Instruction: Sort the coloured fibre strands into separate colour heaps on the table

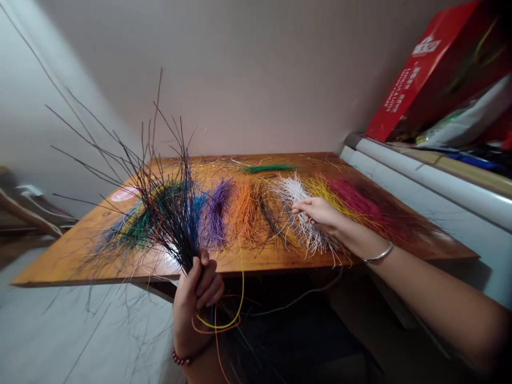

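My left hand (202, 285) is wrapped round a thick bunch of black wires (176, 224) that fans upward, with a few red-brown strands in it. A yellow wire (242, 293) and orange ones curl down beside that hand. Over the white wire pile (312, 232) is my right hand (314, 209), its fingers pinched together at the pile's upper part; whether a strand is between them is too small to tell. Left of the white pile lie loose black wires (272, 213), then orange (245, 210), purple (216, 213) and blue piles.
On the wooden table (120, 266), yellow (324, 194) and crimson wires (356, 202) lie right, green wires (270, 168) at the back, mixed wires (136, 224) left. A red box (424, 69) and rolls (432, 170) stand at the right.
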`<state>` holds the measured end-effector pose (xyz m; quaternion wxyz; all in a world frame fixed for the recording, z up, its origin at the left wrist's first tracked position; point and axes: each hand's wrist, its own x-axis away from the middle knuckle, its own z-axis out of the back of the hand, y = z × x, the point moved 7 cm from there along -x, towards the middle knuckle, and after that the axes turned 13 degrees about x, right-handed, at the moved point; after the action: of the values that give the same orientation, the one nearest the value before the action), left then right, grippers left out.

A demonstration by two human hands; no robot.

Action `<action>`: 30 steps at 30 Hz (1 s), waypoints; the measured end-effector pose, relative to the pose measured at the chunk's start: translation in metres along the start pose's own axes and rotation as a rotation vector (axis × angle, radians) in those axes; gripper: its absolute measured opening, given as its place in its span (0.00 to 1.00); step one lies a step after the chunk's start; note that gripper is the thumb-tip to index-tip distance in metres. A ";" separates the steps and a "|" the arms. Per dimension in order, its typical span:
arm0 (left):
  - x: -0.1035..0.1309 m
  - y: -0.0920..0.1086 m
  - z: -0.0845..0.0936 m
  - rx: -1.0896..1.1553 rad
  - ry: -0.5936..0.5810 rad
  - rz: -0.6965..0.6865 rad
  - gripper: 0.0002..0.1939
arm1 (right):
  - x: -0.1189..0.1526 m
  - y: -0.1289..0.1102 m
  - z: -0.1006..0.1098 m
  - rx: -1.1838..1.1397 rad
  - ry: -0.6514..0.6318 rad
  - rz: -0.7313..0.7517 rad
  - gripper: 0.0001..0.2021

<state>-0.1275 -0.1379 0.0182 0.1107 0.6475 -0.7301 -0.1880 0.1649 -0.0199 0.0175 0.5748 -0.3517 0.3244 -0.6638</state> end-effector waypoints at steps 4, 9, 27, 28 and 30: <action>0.004 0.002 -0.004 -0.008 -0.019 -0.003 0.07 | -0.010 0.016 -0.017 0.072 -0.038 -0.100 0.08; -0.002 -0.001 0.001 -0.022 0.029 -0.004 0.07 | -0.009 0.017 -0.022 0.056 -0.080 -0.129 0.08; -0.042 -0.043 0.020 0.010 0.182 0.112 0.10 | 0.151 -0.079 -0.053 0.934 -0.028 1.013 0.16; -0.043 -0.043 0.020 0.019 0.177 0.114 0.10 | 0.154 -0.074 -0.060 0.955 -0.035 1.036 0.18; -0.044 -0.042 0.020 0.039 0.172 0.108 0.10 | 0.156 -0.062 -0.072 0.946 -0.074 1.046 0.18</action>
<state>-0.0915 -0.0961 -0.0138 0.1701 0.6229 -0.7554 -0.1112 0.0565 -0.1651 0.0449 0.9203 0.1153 0.1079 -0.3580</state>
